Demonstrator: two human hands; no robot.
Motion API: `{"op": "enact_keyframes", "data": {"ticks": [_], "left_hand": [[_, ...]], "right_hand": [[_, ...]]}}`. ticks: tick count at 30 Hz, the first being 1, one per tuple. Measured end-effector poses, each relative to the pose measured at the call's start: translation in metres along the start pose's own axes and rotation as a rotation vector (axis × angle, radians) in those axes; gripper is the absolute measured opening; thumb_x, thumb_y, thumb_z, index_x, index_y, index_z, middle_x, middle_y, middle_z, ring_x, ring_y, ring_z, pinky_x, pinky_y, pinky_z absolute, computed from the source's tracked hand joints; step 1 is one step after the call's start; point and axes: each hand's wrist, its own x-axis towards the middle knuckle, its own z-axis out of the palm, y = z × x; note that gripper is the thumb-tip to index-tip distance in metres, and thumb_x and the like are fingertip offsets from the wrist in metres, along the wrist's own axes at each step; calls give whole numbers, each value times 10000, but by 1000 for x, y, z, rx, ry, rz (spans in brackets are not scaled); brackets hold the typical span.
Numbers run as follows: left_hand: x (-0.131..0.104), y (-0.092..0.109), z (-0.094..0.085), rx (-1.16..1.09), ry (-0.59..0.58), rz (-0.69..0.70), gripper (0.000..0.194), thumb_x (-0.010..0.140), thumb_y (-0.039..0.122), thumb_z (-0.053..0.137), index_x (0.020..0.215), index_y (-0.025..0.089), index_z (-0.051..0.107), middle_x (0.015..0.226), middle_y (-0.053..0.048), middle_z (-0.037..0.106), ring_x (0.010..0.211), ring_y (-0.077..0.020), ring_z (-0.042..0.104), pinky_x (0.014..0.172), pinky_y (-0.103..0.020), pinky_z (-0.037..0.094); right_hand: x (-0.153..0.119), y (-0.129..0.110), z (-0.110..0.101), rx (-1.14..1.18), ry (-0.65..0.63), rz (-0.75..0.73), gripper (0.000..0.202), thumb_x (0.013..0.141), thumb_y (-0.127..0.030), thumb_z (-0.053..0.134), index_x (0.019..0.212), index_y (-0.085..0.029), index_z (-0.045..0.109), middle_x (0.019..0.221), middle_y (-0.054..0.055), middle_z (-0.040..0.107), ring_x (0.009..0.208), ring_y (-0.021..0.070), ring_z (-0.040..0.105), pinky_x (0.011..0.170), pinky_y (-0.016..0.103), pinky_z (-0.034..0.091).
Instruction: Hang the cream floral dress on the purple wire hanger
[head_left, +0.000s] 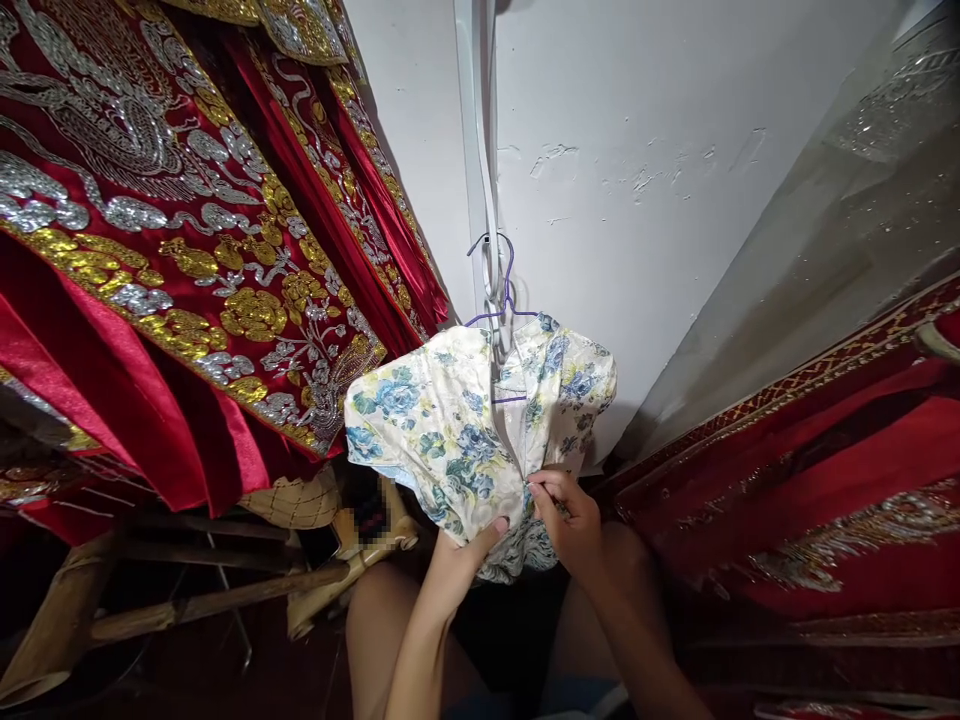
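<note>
A short-sleeved floral blouse (472, 430), cream with blue and yellow flowers, hangs on a purple hanger (510, 290) in front of the wall. Its front stands apart at the neck. My left hand (457, 575) grips the lower front, thumb on top and the other fingers hidden behind the cloth. At the bottom of the neck opening, my right hand (566, 515) pinches the blouse's front edge between thumb and forefinger. Any small fastener there is too small to make out. Gathered cloth bunches below and between both hands.
White straps (484, 150) run down the wall (637, 120) to the hanger. Red cloth with gold and silver sequins (247, 270) hangs at left, and more red embroidered cloth (840, 500) at right. A bamboo frame (217, 605) stands lower left, near a woven hat-like item (296, 502).
</note>
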Motion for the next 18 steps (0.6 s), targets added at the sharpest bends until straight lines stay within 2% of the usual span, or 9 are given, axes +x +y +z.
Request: {"op": "enact_keyframes", "data": {"ticks": [7, 9, 11, 13, 14, 16, 17, 18], "left_hand": [[-2, -1, -8, 48, 22, 60, 725, 686, 516, 822, 1294, 162, 650, 1277, -133, 690, 1341, -336, 522, 1182, -426, 339], [1, -5, -20, 80, 50, 67, 636, 678, 523, 826, 1176, 146, 709, 1213, -134, 716, 1252, -342, 588, 1121, -418, 414], [8, -10, -37, 122, 109, 90, 529, 668, 539, 826, 993, 130, 748, 1054, -127, 753, 1067, -332, 670, 977, -400, 516], [16, -15, -55, 126, 257, 164, 499, 644, 559, 830, 884, 131, 734, 891, -99, 743, 886, -287, 690, 804, -354, 556], [19, -17, -61, 117, 362, 230, 505, 641, 558, 829, 901, 137, 725, 873, -85, 729, 855, -264, 682, 755, -329, 550], [21, -18, -64, 122, 606, 410, 505, 676, 521, 814, 1012, 161, 702, 949, -73, 708, 894, -230, 658, 756, -300, 529], [21, -18, -61, 153, 698, 505, 473, 717, 487, 794, 1056, 175, 686, 995, -70, 693, 923, -217, 640, 785, -298, 518], [19, -17, -55, 199, 736, 588, 410, 766, 447, 766, 1068, 185, 675, 1018, -67, 678, 936, -206, 625, 814, -303, 508]], "right_hand": [[3, 0, -7, -47, -16, -13, 93, 950, -274, 551, 944, -234, 636, 548, -46, 558, 506, 151, 535, 531, 275, 417], [4, -2, -9, -61, -14, -44, 99, 960, -263, 539, 944, -231, 632, 553, -46, 559, 510, 145, 536, 537, 269, 418], [6, -5, -11, -61, -36, -71, 105, 964, -256, 530, 931, -225, 625, 547, -49, 552, 504, 140, 531, 544, 266, 424], [9, -7, -11, -55, -87, -84, 116, 964, -259, 525, 916, -218, 622, 537, -50, 545, 483, 135, 518, 526, 261, 420], [10, -8, -11, -53, -114, -83, 120, 963, -263, 525, 912, -215, 622, 534, -49, 543, 472, 133, 513, 512, 258, 414], [12, -8, -9, -51, -150, -68, 130, 959, -274, 526, 905, -208, 624, 530, -46, 542, 458, 132, 511, 489, 253, 403], [13, -8, -8, -48, -158, -55, 134, 957, -280, 528, 901, -206, 625, 531, -43, 543, 457, 133, 515, 486, 253, 404], [13, -8, -7, -43, -160, -44, 138, 954, -286, 530, 897, -205, 626, 530, -42, 542, 459, 136, 519, 487, 254, 409]]}}
